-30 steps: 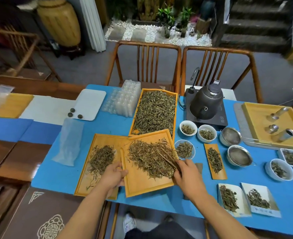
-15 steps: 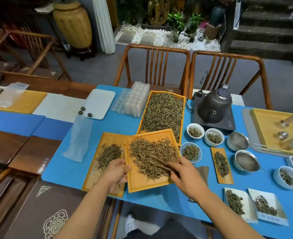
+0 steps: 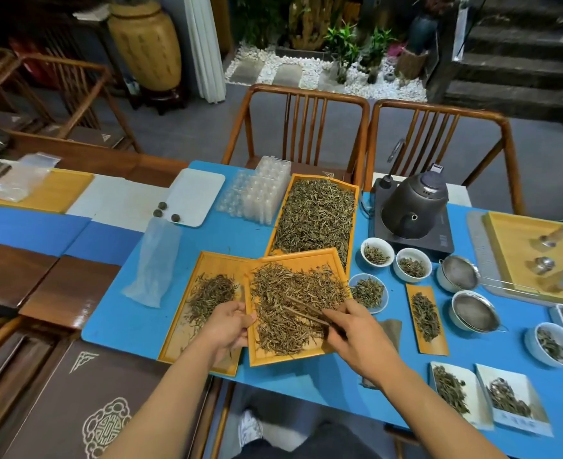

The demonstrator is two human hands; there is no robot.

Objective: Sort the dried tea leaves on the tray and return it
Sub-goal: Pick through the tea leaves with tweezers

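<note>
A bamboo tray (image 3: 263, 358) with a spread of dried tea leaves (image 3: 290, 293) lies on the blue mat in front of me, overlapping a second bamboo tray (image 3: 174, 346) that holds a smaller leaf pile (image 3: 209, 294). My left hand (image 3: 228, 326) grips the left edge of the middle tray. My right hand (image 3: 356, 329) holds wooden tongs (image 3: 306, 311) whose tips lie in the leaves. A third tray (image 3: 316, 220) full of leaves lies just behind.
Small white bowls (image 3: 376, 251) of leaves, a narrow bamboo scoop (image 3: 427, 321), two strainers (image 3: 473, 313), and a dark kettle (image 3: 412, 210) on its base stand to the right. A clear plastic bag (image 3: 154, 263) and plastic capsule tray (image 3: 257, 193) lie left. Two wooden chairs stand behind.
The tongs in my right hand have swept left and deeper into the leaf pile. My left hand has stayed on the tray's edge. The camera has tilted slightly.
</note>
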